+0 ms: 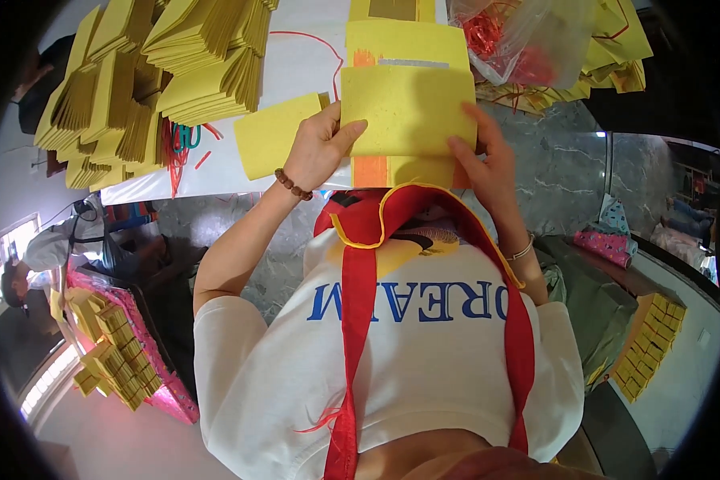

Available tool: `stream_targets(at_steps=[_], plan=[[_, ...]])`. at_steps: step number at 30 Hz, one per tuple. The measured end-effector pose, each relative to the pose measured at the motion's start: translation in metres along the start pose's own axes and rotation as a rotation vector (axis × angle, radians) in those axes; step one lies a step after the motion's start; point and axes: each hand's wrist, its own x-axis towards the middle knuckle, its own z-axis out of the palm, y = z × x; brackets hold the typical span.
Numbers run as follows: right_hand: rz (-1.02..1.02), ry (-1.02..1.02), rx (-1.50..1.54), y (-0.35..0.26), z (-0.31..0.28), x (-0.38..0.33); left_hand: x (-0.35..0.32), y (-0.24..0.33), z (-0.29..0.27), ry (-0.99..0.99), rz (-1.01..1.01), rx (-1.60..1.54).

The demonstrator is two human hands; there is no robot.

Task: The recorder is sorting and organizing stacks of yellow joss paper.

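A rectangular sheet of yellow paper, perhaps several sheets together, is held up between my two hands at the table's near side. At its left edge, my left hand is closed on it, thumb on top and fingers behind. My right hand has the right edge between thumb and fingers. Behind and beneath it lie more yellow papers, some with orange and silver-grey patches; an orange patch shows just below it. Another yellow sheet lies slanted beside my left hand.
Stacks of folded yellow paper cover the table's left side. Near them lie teal-handled scissors and red strings. A clear plastic bag with red string stands at the right. Packed yellow bundles sit farther left.
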Motion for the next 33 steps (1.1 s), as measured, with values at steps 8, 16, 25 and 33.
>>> stream_targets(at_steps=[8, 16, 25, 33], plan=[[0.135, 0.039, 0.14, 0.016, 0.004, 0.008, 0.009, 0.02, 0.005, -0.043, -0.131, -0.077], [0.146, 0.1, -0.014, 0.015, 0.008, 0.009, 0.006, 0.032, -0.001, 0.0, -0.179, -0.052], [0.141, 0.068, -0.175, 0.007, 0.003, 0.007, 0.016, 0.064, 0.036, -0.051, 0.621, 1.074], [0.148, 0.045, -0.269, 0.003, 0.002, 0.007, 0.021, 0.023, 0.052, -0.094, 0.631, 1.22]])
